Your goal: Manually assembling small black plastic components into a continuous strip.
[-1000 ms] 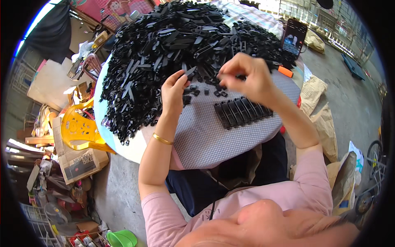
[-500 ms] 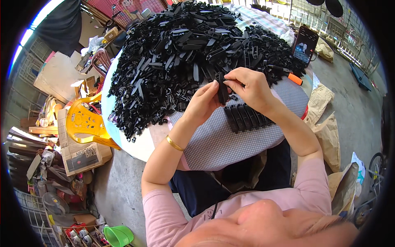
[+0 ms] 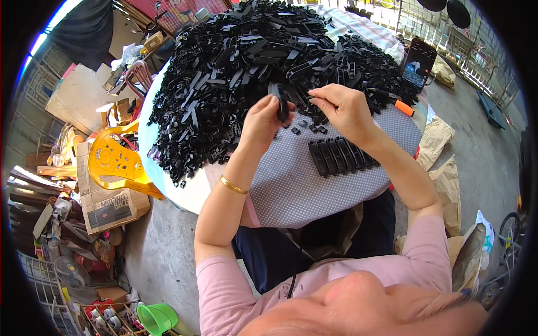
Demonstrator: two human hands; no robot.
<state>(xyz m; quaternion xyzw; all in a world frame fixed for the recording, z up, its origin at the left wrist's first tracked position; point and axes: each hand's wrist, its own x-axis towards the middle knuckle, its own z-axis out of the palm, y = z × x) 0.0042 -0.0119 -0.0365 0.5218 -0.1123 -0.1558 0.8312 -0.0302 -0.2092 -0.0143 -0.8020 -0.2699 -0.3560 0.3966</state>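
My left hand (image 3: 261, 122), a gold bangle on its wrist, grips a long black plastic part (image 3: 283, 106) upright between thumb and fingers. To its right, apart from that part, my right hand (image 3: 348, 111) has thumb and forefinger pinched together; whatever they hold, if anything, is too small to make out. A row of similar long black parts (image 3: 343, 157) lies side by side below my right hand. Some small black pieces (image 3: 305, 127) are scattered between my hands. Beyond them rises a large heap of black plastic parts (image 3: 224, 73).
The round table (image 3: 297, 196) has a patterned cover. At its right side are an orange-handled tool (image 3: 404, 108) and a propped phone (image 3: 418, 64). A yellow chair (image 3: 115, 159) stands left, paper sacks (image 3: 445, 187) right, and a green bucket (image 3: 157, 318) at lower left.
My left hand has moved left and slightly up with the black part. My right hand has come away from that part, so a gap shows between the hands.
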